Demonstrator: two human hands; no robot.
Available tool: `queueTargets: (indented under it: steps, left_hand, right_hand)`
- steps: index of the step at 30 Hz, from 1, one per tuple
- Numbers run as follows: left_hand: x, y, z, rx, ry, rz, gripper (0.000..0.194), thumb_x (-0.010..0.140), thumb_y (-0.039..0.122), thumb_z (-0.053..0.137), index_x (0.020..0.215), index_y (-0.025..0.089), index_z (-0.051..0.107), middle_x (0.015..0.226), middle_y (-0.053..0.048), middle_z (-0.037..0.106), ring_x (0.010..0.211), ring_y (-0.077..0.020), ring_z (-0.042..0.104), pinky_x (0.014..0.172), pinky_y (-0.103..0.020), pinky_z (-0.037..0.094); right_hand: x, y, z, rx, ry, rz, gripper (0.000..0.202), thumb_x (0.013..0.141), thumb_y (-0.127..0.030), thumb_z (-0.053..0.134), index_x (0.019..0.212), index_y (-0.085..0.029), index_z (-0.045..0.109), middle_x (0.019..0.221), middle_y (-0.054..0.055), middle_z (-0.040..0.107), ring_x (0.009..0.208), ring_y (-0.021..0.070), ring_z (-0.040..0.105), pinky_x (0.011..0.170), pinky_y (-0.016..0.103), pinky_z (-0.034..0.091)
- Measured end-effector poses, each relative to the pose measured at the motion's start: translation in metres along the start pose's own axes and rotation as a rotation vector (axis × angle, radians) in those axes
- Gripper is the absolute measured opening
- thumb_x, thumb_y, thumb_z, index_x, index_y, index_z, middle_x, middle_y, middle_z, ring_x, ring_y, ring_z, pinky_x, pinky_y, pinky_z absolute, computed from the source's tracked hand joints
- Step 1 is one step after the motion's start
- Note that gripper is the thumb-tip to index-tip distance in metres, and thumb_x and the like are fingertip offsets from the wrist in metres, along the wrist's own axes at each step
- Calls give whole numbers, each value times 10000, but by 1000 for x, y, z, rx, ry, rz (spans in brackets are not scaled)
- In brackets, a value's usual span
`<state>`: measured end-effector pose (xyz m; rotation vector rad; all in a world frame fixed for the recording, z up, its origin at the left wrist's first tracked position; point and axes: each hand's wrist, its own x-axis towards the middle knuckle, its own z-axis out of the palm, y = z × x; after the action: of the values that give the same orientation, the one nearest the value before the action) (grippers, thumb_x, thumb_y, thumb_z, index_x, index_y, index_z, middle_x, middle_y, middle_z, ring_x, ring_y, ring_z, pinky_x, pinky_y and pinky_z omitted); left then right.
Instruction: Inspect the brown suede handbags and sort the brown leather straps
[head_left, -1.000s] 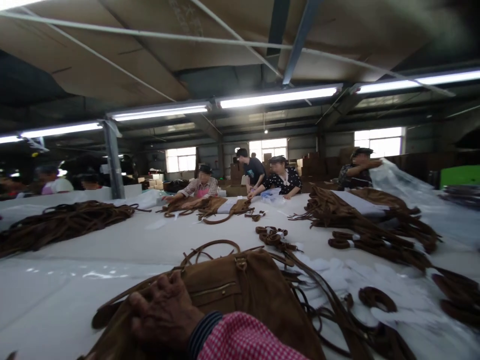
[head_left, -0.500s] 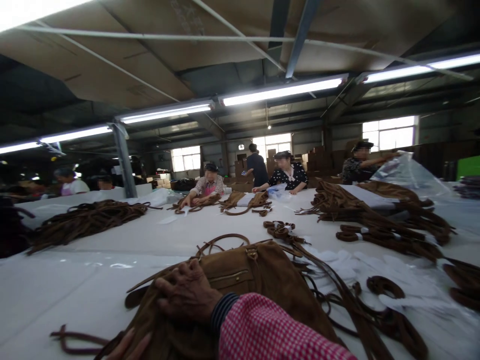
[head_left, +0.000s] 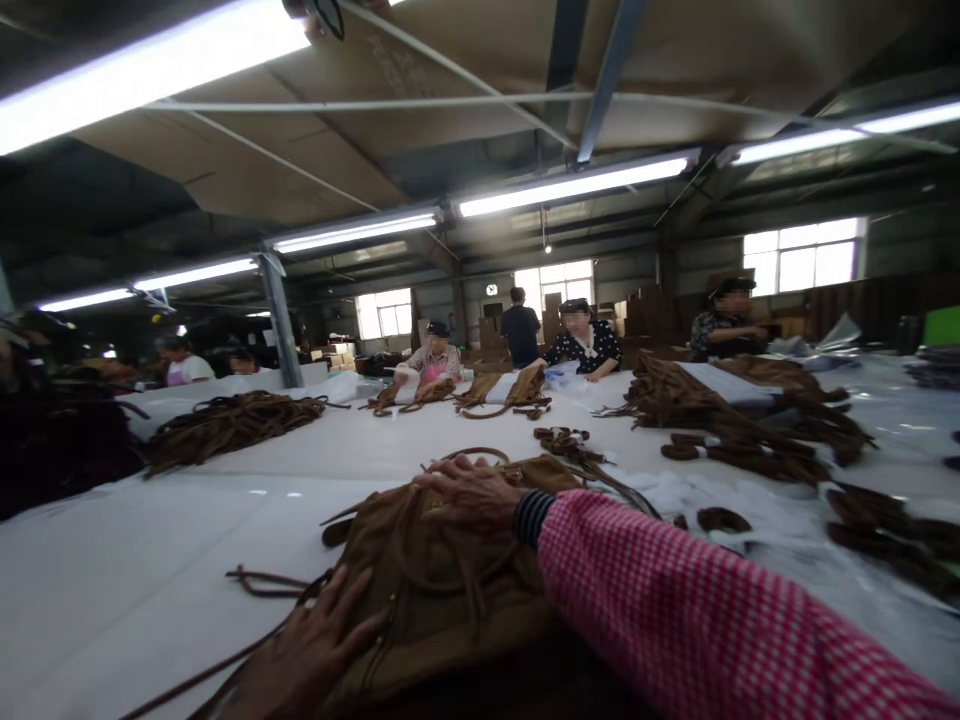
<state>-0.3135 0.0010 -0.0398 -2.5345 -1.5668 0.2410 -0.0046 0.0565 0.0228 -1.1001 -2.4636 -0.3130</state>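
A brown bag (head_left: 442,620) with straps and thin drawstrings lies on the white table (head_left: 150,590) right in front of me. Flat on its near left part rests my left hand (head_left: 315,635), its fingers spread. My right hand (head_left: 472,490), at the end of a pink checked sleeve, lies over the far upper part of the bag with fingers stretched out. A looped brown handle curves across the bag below that hand. Loose brown cords trail off the bag's left side.
A heap of brown straps (head_left: 232,425) lies at the left. Stacked brown bags (head_left: 675,385) and tied strap bundles (head_left: 750,458) are at the right, by white wrapping pieces (head_left: 697,490). Across the table, a person in dotted clothing (head_left: 585,345) and other workers handle brown bags.
My right hand has moved right and toward the bag's far edge. More of my left hand now shows on the bag. The view has shifted a little to the left.
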Motion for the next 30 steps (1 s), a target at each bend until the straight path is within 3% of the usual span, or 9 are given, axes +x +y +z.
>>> queueTargets:
  steps: [3,6,9,12,18,25,30]
  left_hand:
    - [-3,11,-19,35,-55,3,710,915,28,417,1443,494,513,1695,-3,249,1565,-317,203,1220,-576,309]
    - [-1,11,-20,20,-33,34,710,914,9,392,1446,457,529,1690,-30,260,1565,-335,189,1218,-588,305]
    - [1,8,-14,1,13,49,701,910,11,395,1433,452,548,1684,-25,274,1561,-335,207,1214,-601,309]
    - [0,4,-11,10,11,42,720,910,3,382,1457,452,512,1686,-17,256,1563,-319,199,1219,-587,313]
    - [-1,-1,-6,-12,15,-1,716,933,32,396,1472,499,460,1683,14,240,1561,-294,187,1240,-563,285]
    - [-4,-20,12,-158,122,-11,650,961,117,398,1501,479,416,1668,57,262,1553,-245,257,1244,-487,311]
    - [9,-45,33,-173,207,111,553,971,249,449,1443,533,491,1616,111,396,1511,-211,371,1211,-380,382]
  right_hand:
    - [-57,8,-36,-19,-120,33,628,977,-676,484,1485,-307,502,1433,94,567,1238,310,505,1011,528,430]
    - [-122,13,-55,-27,-193,93,562,971,-681,488,1385,-324,616,1307,89,642,1171,309,534,1016,536,405]
    - [-175,12,-58,-27,-171,195,495,974,-674,484,1276,-341,692,1218,87,677,1113,295,559,1003,534,410]
    - [-206,7,-50,-8,-117,280,470,996,-621,484,1321,-338,672,1389,94,619,1241,304,535,1040,522,421]
    - [-224,-8,-27,145,-43,448,474,1023,-570,466,1421,-354,603,1559,42,508,1456,272,421,1180,486,386]
    - [-234,-2,-6,152,9,486,469,1006,-589,489,1419,-401,607,1584,33,484,1474,320,427,1144,558,455]
    - [-232,-6,-15,164,-21,508,498,1011,-607,459,1427,-376,607,1597,41,462,1488,340,400,1162,581,430]
